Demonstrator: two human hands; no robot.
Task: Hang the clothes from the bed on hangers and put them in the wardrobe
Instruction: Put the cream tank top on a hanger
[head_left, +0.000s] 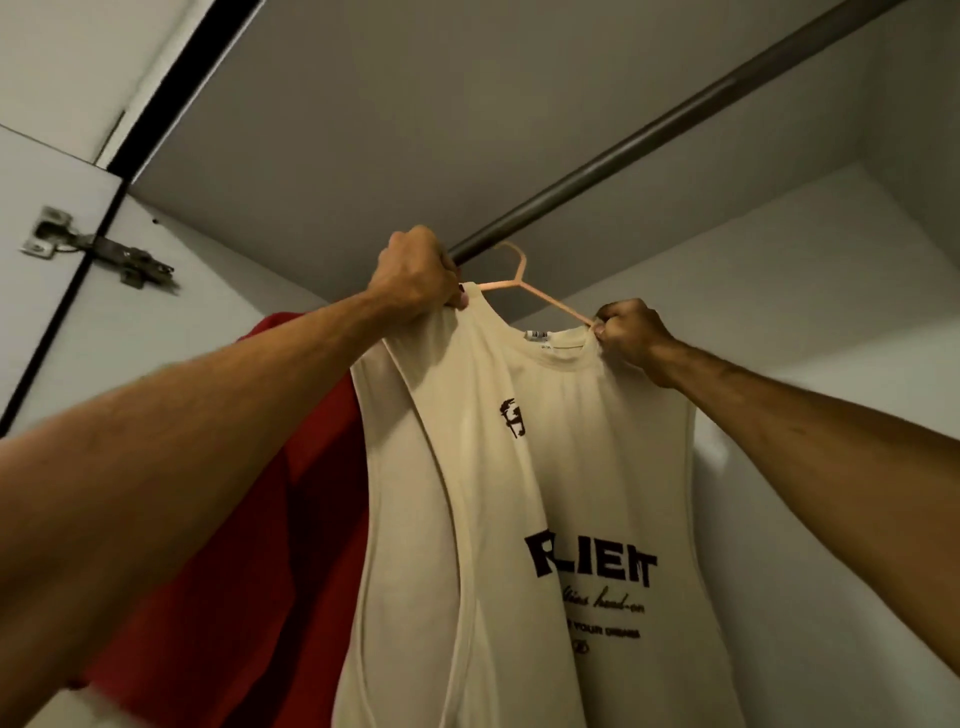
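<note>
Inside wardrobe, seen from below: two bare forearms reach up. Left hand (415, 273) curled tight round one shoulder of one cream sleeveless cotton shirt (519, 467) with dark printed lettering. Right hand (631, 335) pinches other shoulder at neckline. One pale pink thin plastic hanger (511, 283) inside shirt, hook just beside one dark round metal rail (675, 124); cannot tell whether hook is over it. One red garment (291, 493) hangs behind, left of shirt. One metal door hinge (98, 249) far left.
</note>
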